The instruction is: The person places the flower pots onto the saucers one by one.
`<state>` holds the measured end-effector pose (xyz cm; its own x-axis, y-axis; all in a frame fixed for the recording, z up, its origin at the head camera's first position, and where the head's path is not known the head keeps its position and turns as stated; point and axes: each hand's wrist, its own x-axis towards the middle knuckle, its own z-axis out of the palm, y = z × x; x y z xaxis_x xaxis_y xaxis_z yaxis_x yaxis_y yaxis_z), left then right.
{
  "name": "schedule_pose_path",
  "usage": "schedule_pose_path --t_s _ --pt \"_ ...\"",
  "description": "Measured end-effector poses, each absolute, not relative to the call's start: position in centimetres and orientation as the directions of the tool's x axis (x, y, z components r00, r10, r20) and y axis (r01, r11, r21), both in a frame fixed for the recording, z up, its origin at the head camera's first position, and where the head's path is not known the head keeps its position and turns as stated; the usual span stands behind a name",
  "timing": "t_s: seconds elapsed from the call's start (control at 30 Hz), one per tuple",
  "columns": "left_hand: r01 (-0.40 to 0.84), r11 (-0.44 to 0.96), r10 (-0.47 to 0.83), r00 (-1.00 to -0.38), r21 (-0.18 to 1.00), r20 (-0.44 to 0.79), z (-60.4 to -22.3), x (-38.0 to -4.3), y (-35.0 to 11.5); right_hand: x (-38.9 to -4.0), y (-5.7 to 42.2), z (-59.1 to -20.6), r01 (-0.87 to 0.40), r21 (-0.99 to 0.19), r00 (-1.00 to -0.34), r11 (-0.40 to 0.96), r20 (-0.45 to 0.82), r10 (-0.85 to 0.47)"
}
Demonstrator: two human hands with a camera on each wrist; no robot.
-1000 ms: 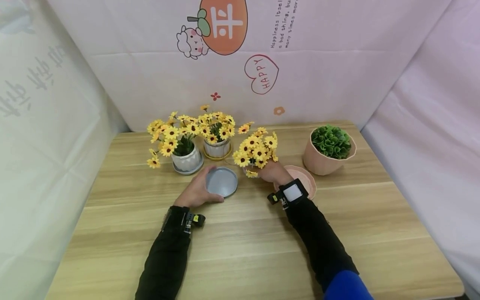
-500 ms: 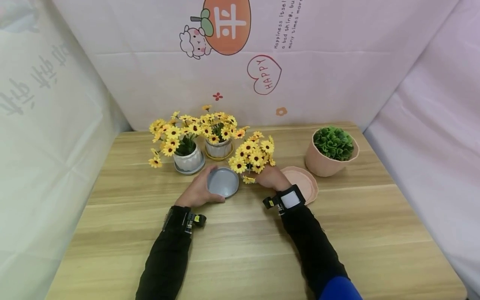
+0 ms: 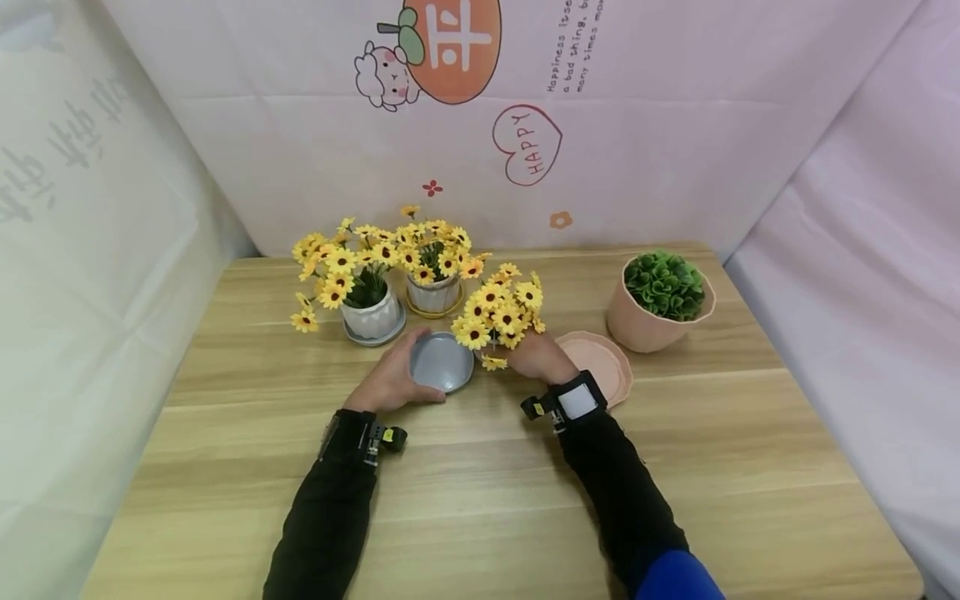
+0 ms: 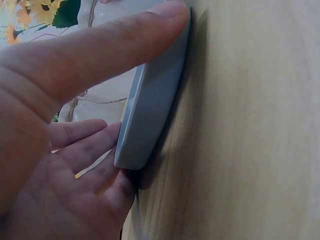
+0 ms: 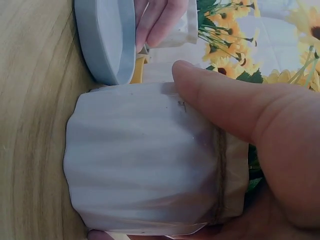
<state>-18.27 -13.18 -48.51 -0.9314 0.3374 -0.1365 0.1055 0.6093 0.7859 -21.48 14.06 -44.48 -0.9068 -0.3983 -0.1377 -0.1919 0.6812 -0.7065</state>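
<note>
My left hand holds a small blue-grey saucer by its rim. In the left wrist view the thumb lies along the near side of the saucer and the fingers are at its far side, low over the wood. My right hand grips a white ribbed flowerpot with twine round its neck, thumb on one side and fingers partly hidden below. Yellow daisy-like flowers spread from this pot and cover most of it in the head view. The pot stands right beside the saucer.
Behind my left hand are two more white pots of yellow flowers, one on a grey saucer, one on a yellow saucer. A pink saucer lies right of my right hand, near a pink pot with green leaves. White cloth hangs behind.
My right hand has moved left with the flowerpot, closer to the blue-grey saucer, showing more of the pink saucer. My left hand keeps its hold in nearly the same place.
</note>
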Motion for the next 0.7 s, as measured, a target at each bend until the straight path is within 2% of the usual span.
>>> schedule_pose_path --t_s 0.43,0.7 --pt "0.105 0.609 0.34 -0.93 0.786 -0.138 -48.3 -18.3 -13.2 -21.2 14.0 -43.7 -0.16 -0.713 -0.91 0.683 -0.162 -0.382" --pt "0.111 0.601 0.342 -0.931 0.791 -0.13 -48.6 -18.4 -13.2 -21.0 13.9 -43.1 -0.185 -0.715 -0.91 0.674 -0.134 -0.393"
